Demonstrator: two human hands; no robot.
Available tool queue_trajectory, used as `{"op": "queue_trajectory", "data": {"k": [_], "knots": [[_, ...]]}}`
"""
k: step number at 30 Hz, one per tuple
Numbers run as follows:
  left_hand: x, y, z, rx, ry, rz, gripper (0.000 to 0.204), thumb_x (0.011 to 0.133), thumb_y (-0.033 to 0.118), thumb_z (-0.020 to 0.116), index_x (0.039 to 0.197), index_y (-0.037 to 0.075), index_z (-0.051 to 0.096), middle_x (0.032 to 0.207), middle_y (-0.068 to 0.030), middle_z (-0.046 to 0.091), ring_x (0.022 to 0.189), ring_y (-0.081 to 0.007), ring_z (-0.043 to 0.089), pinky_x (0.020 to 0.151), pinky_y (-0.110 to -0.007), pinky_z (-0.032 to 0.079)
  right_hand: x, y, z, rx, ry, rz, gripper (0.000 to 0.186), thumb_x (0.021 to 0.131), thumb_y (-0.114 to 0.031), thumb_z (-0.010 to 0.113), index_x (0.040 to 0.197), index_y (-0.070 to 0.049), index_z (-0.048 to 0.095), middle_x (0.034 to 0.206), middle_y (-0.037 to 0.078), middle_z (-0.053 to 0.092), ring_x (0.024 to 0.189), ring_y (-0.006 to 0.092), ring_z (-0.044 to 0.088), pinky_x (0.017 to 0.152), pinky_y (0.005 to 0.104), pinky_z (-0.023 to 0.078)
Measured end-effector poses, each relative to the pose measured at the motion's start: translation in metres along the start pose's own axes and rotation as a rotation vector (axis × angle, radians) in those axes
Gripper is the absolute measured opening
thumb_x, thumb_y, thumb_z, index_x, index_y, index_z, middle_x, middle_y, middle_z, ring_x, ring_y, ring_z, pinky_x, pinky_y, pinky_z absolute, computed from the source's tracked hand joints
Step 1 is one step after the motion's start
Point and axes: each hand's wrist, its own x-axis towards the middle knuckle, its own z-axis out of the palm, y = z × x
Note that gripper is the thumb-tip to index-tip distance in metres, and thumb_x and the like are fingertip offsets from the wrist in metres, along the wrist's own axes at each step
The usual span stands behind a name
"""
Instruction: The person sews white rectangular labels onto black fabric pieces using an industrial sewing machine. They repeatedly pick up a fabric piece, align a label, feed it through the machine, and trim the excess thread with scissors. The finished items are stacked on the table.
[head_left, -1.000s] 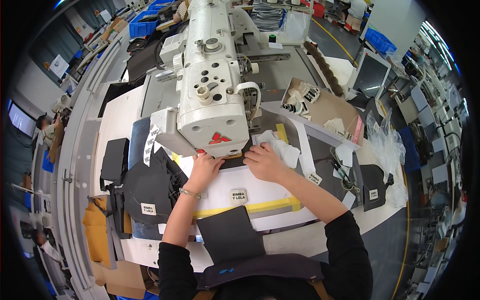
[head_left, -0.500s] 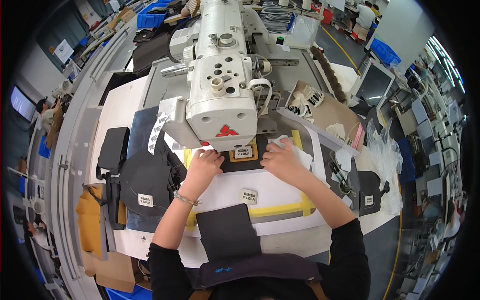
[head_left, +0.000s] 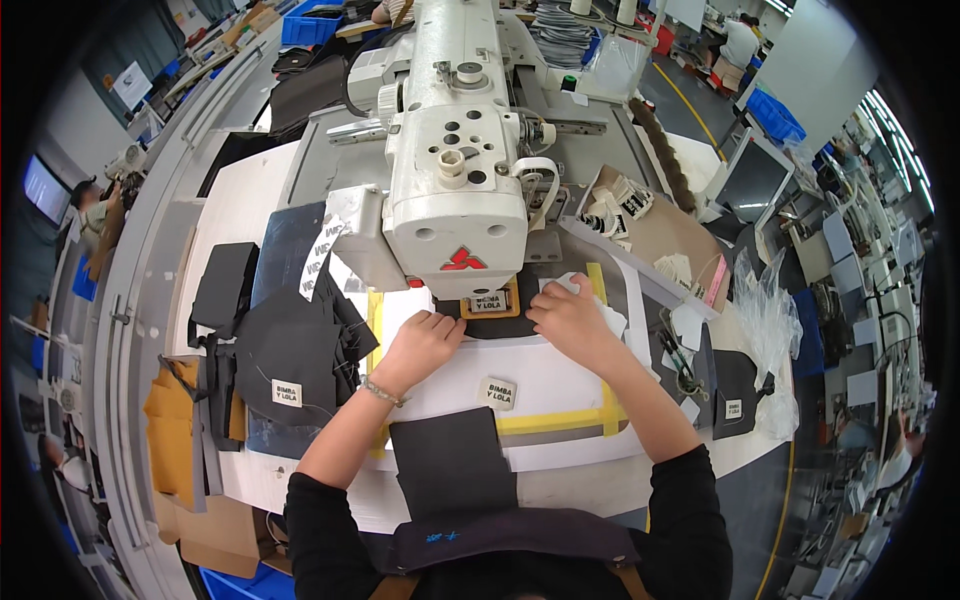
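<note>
My left hand [head_left: 426,346] rests with curled fingertips on the near left side of a black fabric piece [head_left: 502,330] under the sewing machine's head [head_left: 440,240]. My right hand [head_left: 566,324] has bent fingers on the piece's right edge, beside a white crumpled sheet [head_left: 610,318]. An orange frame [head_left: 467,306] lies on the black piece, around a pale printed label [head_left: 490,301]. A second pale label [head_left: 497,393] lies on the white taped template [head_left: 545,375] below my hands, above a square black piece [head_left: 450,460].
Black pieces [head_left: 275,365] pile at left beside yellow pieces [head_left: 170,420]. At right are a cardboard tray [head_left: 670,240], tools [head_left: 675,355], a plastic bag [head_left: 768,330] and a screen [head_left: 750,175]. Other people [head_left: 740,45] work in the background.
The view has shifted, so the orange frame and label under the machine head have come into sight. Both hands sit slightly farther apart, still at the black piece.
</note>
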Motion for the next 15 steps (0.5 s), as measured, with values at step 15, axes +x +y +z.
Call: {"op": "queue_trajectory", "data": {"k": [15], "knots": [[-0.045, 0.027, -0.048, -0.021, 0.115, -0.138, 0.022, 0.073, 0.004, 0.062, 0.096, 0.004, 0.065, 0.095, -0.0061, 0.065, 0.067, -0.0151, 0.06, 0.057, -0.029, 0.043, -0.026, -0.043, -0.009, 0.008, 0.404, -0.269, 0.011, 0.074, -0.016, 0.064, 0.085, -0.015, 0.061, 0.093, -0.005, 0.06, 0.089, 0.0087, 0.058, 0.064, 0.0308, 0.036]]}}
